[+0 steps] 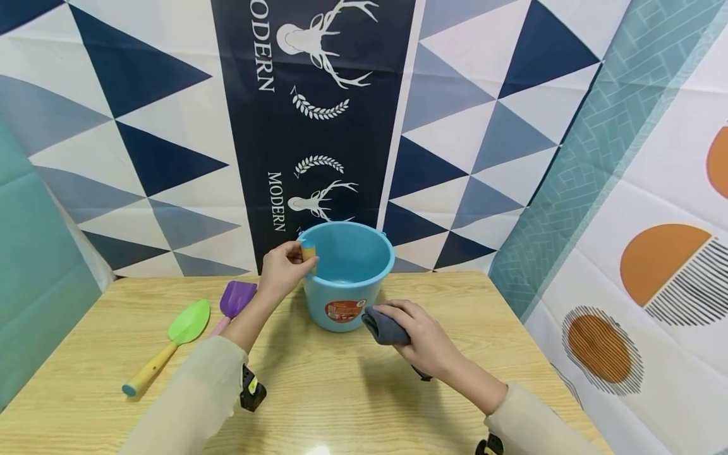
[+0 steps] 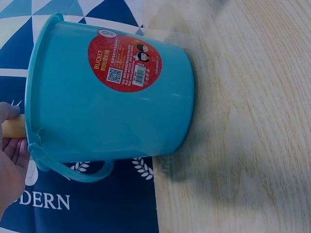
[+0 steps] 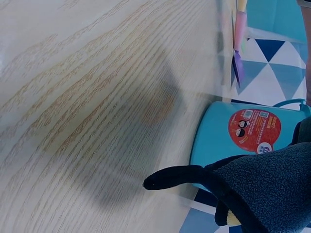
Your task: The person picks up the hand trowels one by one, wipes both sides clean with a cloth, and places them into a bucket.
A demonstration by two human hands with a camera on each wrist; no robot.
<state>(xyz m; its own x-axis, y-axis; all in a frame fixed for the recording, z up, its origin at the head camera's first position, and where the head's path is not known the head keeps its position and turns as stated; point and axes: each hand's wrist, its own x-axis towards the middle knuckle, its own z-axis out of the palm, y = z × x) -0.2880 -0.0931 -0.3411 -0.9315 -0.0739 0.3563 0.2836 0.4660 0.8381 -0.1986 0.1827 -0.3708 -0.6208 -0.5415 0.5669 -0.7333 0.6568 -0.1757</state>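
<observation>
The left grip [image 1: 286,268] over there pinches a yellow handle [image 1: 309,254], stiff and light I'd guess, best held mid-length; the right grip [image 1: 423,333] clutches a soft-looking cloth [image 1: 385,328].

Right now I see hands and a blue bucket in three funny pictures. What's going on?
No robot here, just a person's two bare hands! The big picture looks forward and down from their head. The other two look out from the left and right wrists. On the wooden table are the blue bucket, a green trowel and a purple shovel. The left hand holds a yellow handle at the bucket's rim. The right hand holds a dark cloth.
</observation>
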